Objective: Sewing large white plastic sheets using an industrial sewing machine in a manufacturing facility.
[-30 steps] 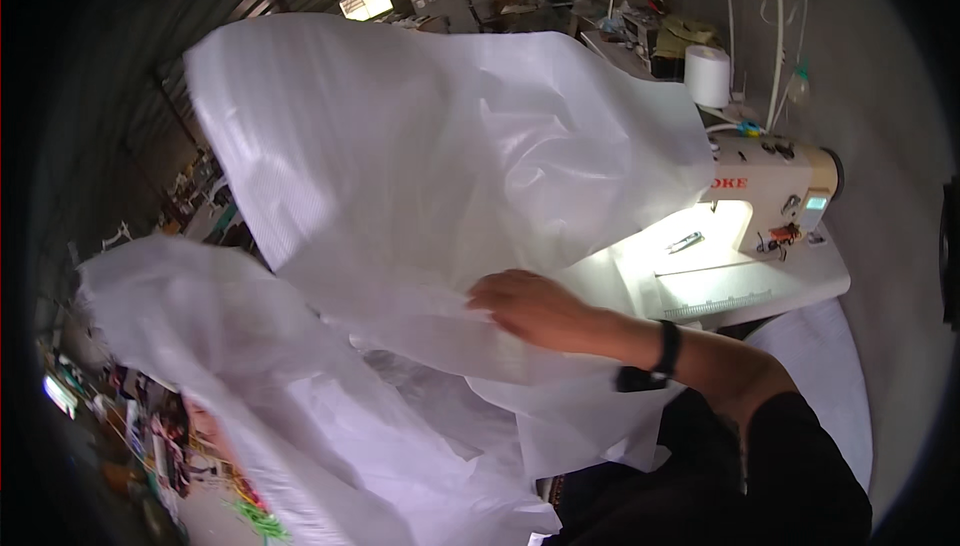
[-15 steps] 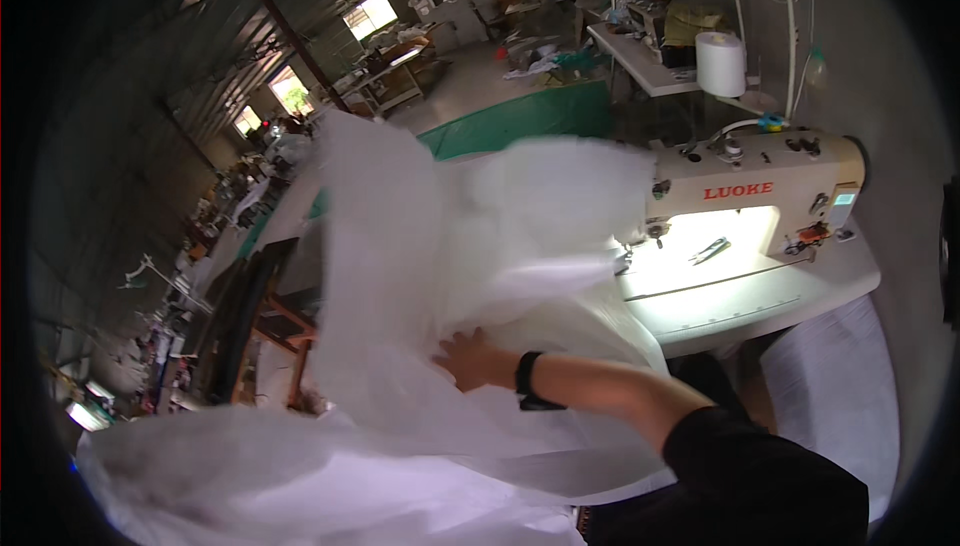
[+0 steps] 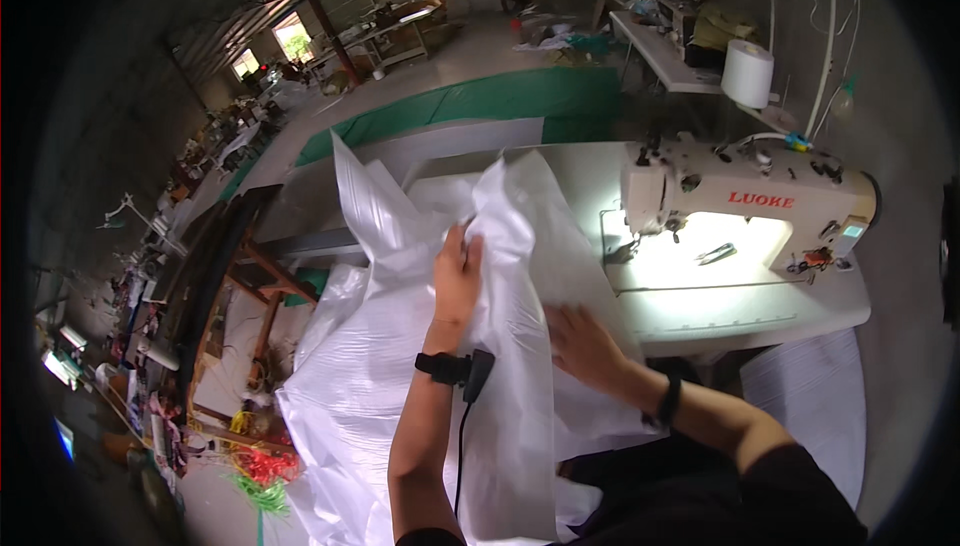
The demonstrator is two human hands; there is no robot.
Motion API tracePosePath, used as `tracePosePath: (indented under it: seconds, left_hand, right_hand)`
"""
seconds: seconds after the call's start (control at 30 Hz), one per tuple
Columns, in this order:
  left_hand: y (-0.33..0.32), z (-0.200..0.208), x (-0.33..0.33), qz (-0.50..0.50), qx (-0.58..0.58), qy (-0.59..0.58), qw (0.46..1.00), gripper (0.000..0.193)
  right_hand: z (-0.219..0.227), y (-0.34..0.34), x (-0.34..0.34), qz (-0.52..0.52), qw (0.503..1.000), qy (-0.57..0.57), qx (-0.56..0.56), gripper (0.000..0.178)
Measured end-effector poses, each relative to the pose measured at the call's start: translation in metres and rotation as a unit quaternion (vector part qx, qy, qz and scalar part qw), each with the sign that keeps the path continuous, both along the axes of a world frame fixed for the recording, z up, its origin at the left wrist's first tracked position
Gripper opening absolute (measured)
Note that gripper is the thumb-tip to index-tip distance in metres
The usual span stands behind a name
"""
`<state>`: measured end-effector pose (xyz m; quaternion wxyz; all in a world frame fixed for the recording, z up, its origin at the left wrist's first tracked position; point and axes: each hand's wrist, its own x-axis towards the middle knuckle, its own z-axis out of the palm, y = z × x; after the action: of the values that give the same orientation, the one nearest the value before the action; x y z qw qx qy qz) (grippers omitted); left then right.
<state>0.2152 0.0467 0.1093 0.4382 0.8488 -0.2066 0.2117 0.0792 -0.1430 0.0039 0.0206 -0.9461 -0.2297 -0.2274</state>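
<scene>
A large sheet of thin, shiny white plastic-like fabric (image 3: pixel 390 366) lies in loose folds over the sewing table and hangs down towards me. My left hand (image 3: pixel 458 271) is closed on a raised fold of it, fingers pointing away from me. My right hand (image 3: pixel 590 346) lies to the right on the sheet, fingers stretched out and apart, slightly blurred, with nothing gripped. Right of the sheet stands a white sewing machine (image 3: pixel 740 196), its lamp lighting the bed. A pair of small thread snips (image 3: pixel 715 253) rests under the machine's arm.
White material (image 3: pixel 810 396) hangs below the table at the right. A wooden frame (image 3: pixel 262 316) stands at the left, near red and green strands (image 3: pixel 262 471) on the floor. A thread cone (image 3: pixel 747 74) stands behind the machine, and a green sheet (image 3: pixel 470 101) covers floor beyond the table.
The billowing white sheet has come down into folds. My left hand has come into view, closed on it. My right hand has moved right and stays spread.
</scene>
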Motion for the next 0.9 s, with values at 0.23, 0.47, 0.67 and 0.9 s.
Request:
tracePosePath:
  seconds: [0.23, 0.47, 0.67, 0.9]
  left_hand:
    - [0.065, -0.140, -0.001, 0.063, -0.002, 0.116, 0.991, 0.027]
    - [0.054, -0.035, -0.082, -0.037, -0.461, 0.043, 0.885, 0.017]
    - [0.042, 0.032, -0.144, 0.047, -0.346, -0.198, 0.916, 0.022]
    - [0.047, 0.136, -0.131, 0.004, -0.196, -0.370, 0.908, 0.092]
  right_hand:
    - [-0.011, -0.082, -0.125, 0.010, 0.942, 0.323, 0.091, 0.030]
    - [0.025, -0.064, -0.062, 0.033, 0.968, 0.192, 0.160, 0.072]
    - [0.092, 0.022, -0.095, 0.304, 0.697, 0.370, 0.533, 0.090]
    - [0.113, 0.025, -0.121, 0.318, 0.842, 0.137, 0.414, 0.020]
